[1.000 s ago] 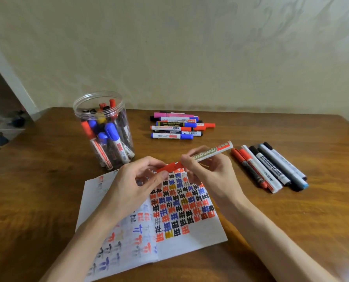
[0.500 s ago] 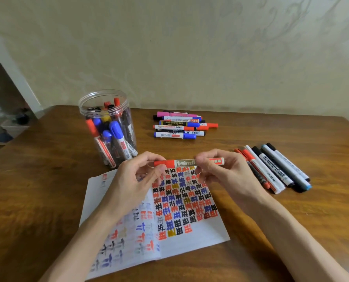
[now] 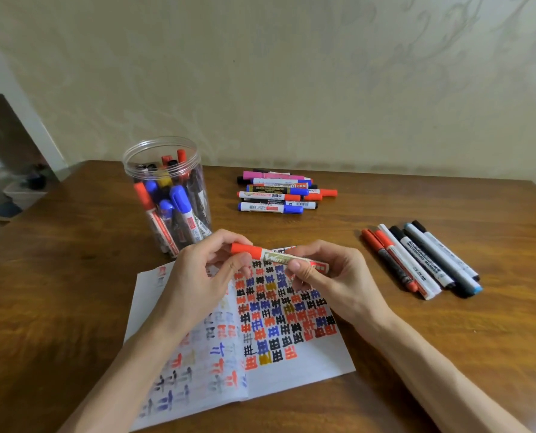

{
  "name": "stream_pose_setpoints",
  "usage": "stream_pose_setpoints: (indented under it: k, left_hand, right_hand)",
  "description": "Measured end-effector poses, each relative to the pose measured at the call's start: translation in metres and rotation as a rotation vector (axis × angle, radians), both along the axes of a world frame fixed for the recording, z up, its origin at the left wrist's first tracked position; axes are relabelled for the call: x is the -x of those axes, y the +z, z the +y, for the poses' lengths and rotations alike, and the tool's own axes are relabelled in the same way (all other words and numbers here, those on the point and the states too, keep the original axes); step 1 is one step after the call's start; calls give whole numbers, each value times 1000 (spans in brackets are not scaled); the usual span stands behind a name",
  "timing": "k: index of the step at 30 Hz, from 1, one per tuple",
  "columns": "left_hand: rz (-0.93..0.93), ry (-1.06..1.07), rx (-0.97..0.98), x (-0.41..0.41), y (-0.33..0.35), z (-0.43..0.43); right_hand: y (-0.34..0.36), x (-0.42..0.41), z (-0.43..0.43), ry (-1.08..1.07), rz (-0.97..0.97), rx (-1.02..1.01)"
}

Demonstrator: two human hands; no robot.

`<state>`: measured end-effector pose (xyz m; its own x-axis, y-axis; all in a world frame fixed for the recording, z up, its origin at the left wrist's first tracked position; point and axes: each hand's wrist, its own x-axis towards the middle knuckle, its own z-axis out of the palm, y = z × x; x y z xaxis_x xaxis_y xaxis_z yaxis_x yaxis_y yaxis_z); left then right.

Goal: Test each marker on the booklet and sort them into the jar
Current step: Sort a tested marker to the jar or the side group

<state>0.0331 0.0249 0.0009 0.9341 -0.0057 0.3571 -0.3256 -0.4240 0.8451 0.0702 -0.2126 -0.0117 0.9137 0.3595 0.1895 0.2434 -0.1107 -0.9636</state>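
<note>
Wooden table (image 3: pixel 72 292) seen from its near edge | clear jar (image 3: pixel 162 140) stood upright at 10 o'clock, filled with markers | loose pile of markers (image 3: pixel 276 195) laid at 12 o'clock | row of markers (image 3: pixel 423 260) laid side by side at 3 o'clock | open booklet (image 3: pixel 307 370) laid flat at 6 o'clock

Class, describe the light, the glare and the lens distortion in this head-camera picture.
Head view: soft, even light, only faint shadows by the booklet; head view: pale sheen on the table at left and bright glints on the jar rim; head view: the wide lens leans the door frame at far left.
</note>
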Motion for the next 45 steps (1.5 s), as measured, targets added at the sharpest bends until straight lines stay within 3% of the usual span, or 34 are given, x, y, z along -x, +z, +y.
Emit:
stream_pose_setpoints:
  k: [8,18,25,40,45]
  left_hand:
    - [-165,17,277,-1,36,-4]
    - [-726,389,284,-23,134,55]
    - [-512,456,131,-53,121,85]
    - [-612,468,-33,-52,121,75]
    - [-465,450,-109,-54,107,76]
  right_hand:
    - [1,-5,22,15,-154,162]
    - [0,-6,23,-31,-158,177]
    - [-2,-9,21,-68,-129,163]
    - [-7,-12,19,-75,-132,164]
    - [-9,-11,20,-74,-126,176]
